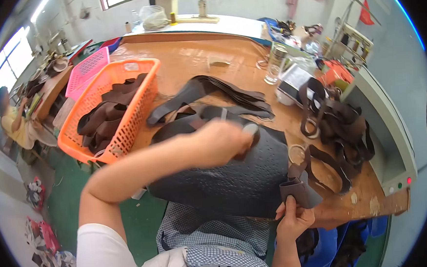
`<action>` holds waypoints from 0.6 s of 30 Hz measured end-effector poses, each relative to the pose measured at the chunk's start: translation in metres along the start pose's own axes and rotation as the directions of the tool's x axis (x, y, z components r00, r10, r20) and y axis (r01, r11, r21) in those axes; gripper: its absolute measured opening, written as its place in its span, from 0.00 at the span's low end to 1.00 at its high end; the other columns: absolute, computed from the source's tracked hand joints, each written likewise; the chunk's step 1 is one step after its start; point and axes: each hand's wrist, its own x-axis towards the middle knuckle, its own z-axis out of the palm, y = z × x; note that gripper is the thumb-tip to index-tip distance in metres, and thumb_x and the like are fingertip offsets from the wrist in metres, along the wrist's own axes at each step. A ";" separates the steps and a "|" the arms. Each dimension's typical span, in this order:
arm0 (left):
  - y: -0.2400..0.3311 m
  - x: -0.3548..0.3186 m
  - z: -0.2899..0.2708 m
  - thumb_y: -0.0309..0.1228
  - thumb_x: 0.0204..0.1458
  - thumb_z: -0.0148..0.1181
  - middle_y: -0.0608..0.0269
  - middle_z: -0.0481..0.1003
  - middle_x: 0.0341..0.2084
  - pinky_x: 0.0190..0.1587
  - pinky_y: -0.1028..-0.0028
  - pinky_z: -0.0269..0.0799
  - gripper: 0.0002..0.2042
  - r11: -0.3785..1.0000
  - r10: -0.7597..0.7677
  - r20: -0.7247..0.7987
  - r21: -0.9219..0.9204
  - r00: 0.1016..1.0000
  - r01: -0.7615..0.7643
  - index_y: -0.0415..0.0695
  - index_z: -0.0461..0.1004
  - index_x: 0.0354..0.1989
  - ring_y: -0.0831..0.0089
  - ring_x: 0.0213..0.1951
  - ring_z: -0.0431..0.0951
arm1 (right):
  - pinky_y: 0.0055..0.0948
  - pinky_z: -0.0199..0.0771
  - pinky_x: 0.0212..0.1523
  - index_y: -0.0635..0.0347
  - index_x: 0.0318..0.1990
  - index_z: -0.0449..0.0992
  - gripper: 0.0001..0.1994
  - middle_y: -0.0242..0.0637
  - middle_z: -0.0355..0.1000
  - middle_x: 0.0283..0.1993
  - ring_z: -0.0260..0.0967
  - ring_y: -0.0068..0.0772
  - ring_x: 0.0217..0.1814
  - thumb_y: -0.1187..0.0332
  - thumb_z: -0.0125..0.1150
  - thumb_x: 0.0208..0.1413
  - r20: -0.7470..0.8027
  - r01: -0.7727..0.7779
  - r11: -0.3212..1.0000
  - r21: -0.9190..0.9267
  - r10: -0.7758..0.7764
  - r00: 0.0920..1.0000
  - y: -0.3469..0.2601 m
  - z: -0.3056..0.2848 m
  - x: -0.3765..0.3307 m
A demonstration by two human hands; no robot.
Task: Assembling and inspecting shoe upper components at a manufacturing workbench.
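Reaching across from the left, my left hand (pixel 219 143) is closed around a blurred hand tool (pixel 251 129) with a rounded grey end; its exact kind does not show. The hand hovers over a dark, pitted pad (pixel 212 185) that covers the table's near edge above my lap. At the pad's right edge, my right hand (pixel 297 217) pinches a folded brown leather-like piece (pixel 295 193) between thumb and fingers. Long dark strips (pixel 220 91) lie fanned out behind the pad. More brown straps (pixel 342 125) are heaped to the right, some looped.
An orange basket (pixel 145 88) of brown pieces stands left, with a pink basket (pixel 85 70) behind it. A glass jar (pixel 275 63) and a roll of tape (pixel 297 154) are on the brown table (pixel 184 57). A grey machine (pixel 394 137) borders the right. A person (pixel 14 121) sits far left.
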 end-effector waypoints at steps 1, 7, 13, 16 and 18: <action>0.006 -0.013 0.028 0.27 0.52 0.60 0.55 0.77 0.28 0.44 0.58 0.72 0.05 0.998 0.014 0.042 -0.067 0.999 -0.011 0.43 0.73 0.35 0.55 0.36 0.79 | 0.16 0.60 0.13 0.69 0.45 0.74 0.07 0.34 0.71 0.23 0.63 0.18 0.16 0.79 0.55 0.62 -0.022 -0.022 1.000 -0.007 0.022 1.000 -0.001 -0.007 -0.001; 0.023 -0.069 0.080 0.24 0.49 0.61 0.61 0.76 0.27 0.63 0.56 0.63 0.05 0.994 -0.051 -0.090 -0.100 0.995 0.042 0.44 0.74 0.35 0.61 0.36 0.77 | 0.16 0.60 0.13 0.68 0.48 0.74 0.08 0.33 0.70 0.21 0.63 0.18 0.15 0.79 0.56 0.62 -0.045 -0.116 0.993 0.005 0.116 0.992 0.011 -0.029 -0.003; 0.018 -0.104 0.042 0.15 0.41 0.56 0.62 0.74 0.30 0.68 0.49 0.55 0.13 0.954 -0.242 -0.079 0.163 0.967 0.252 0.43 0.76 0.35 0.62 0.40 0.76 | 0.16 0.61 0.14 0.67 0.49 0.74 0.10 0.33 0.71 0.22 0.64 0.19 0.15 0.81 0.56 0.61 0.060 -0.182 0.979 0.094 0.177 0.982 0.019 -0.005 -0.007; 0.005 -0.115 0.037 0.15 0.40 0.56 0.58 0.76 0.38 0.69 0.48 0.54 0.15 0.918 -0.281 -0.190 0.232 0.941 0.322 0.42 0.76 0.38 0.60 0.47 0.75 | 0.17 0.63 0.14 0.68 0.48 0.74 0.10 0.35 0.73 0.25 0.66 0.19 0.17 0.81 0.56 0.60 0.122 -0.272 0.949 0.159 0.254 0.959 0.017 0.009 -0.013; 0.006 -0.109 0.036 0.14 0.41 0.55 0.56 0.75 0.45 0.68 0.49 0.55 0.18 0.914 -0.311 -0.200 0.206 0.929 0.350 0.41 0.75 0.42 0.57 0.53 0.73 | 0.17 0.64 0.14 0.68 0.49 0.74 0.11 0.37 0.75 0.30 0.67 0.20 0.18 0.81 0.56 0.60 0.251 -0.388 0.890 0.240 0.329 0.910 0.022 0.015 -0.019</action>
